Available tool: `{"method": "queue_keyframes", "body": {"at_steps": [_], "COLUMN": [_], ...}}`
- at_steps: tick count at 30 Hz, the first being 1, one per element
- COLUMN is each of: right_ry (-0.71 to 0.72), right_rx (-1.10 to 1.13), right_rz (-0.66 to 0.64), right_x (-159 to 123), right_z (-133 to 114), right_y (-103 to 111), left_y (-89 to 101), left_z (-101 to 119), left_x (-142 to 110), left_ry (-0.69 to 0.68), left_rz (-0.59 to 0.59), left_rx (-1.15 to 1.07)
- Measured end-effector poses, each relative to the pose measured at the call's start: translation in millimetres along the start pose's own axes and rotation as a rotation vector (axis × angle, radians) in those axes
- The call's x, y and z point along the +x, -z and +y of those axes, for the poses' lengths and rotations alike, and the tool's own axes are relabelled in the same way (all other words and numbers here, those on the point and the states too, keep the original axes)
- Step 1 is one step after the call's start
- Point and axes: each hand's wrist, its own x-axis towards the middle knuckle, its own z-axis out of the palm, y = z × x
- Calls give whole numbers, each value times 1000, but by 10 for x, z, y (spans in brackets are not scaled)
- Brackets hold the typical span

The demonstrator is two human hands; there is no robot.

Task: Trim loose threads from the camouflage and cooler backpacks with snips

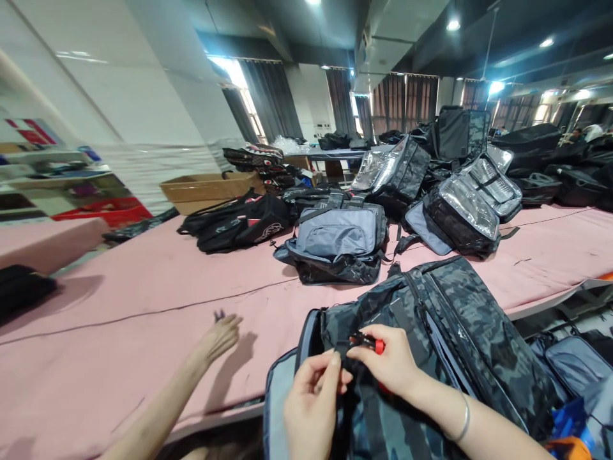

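A dark camouflage backpack (460, 332) lies before me at the table edge, its grey-lined flap (280, 402) folded out on the left. My left hand (311, 402) pinches a dark bit of the backpack near its upper left side; whether this is webbing or a loose thread I cannot tell. Close beside those fingertips, my right hand (390, 361) is closed round small black-and-red thread snips (366, 342). The blades are partly hidden by the fingers and dark fabric.
Another person's hand (223, 338) reaches over the pink table (143, 351) from the left, with a small dark object at its fingers. Beyond lie a grey-lined open bag (338, 239), a black bag (244, 220), a silver-lined bag (469, 204) and a cardboard box (211, 188).
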Motion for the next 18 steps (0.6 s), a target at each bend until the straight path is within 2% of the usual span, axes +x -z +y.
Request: {"method": "queue_keyframes", "body": {"at_steps": [6, 9, 13, 16, 18], "right_ry": [207, 245, 154, 67, 52], "right_rx": [-217, -223, -76, 177, 211], "right_rz": [2, -52, -65, -93, -67], "right_x": [6, -7, -16, 3, 15], "right_z": [-12, -19, -61, -99, -87], "right_y": [40, 57, 52, 97, 154], "left_y": [-12, -9, -19, 0, 32], "left_z": [-114, -157, -136, -86, -56], "left_x": [-69, -60, -8, 42, 66], "left_ry": [-283, -329, -247, -107, -3], "left_rz": [15, -2, -49, -74, -76], "left_rx": [286, 362, 254, 89, -5]}}
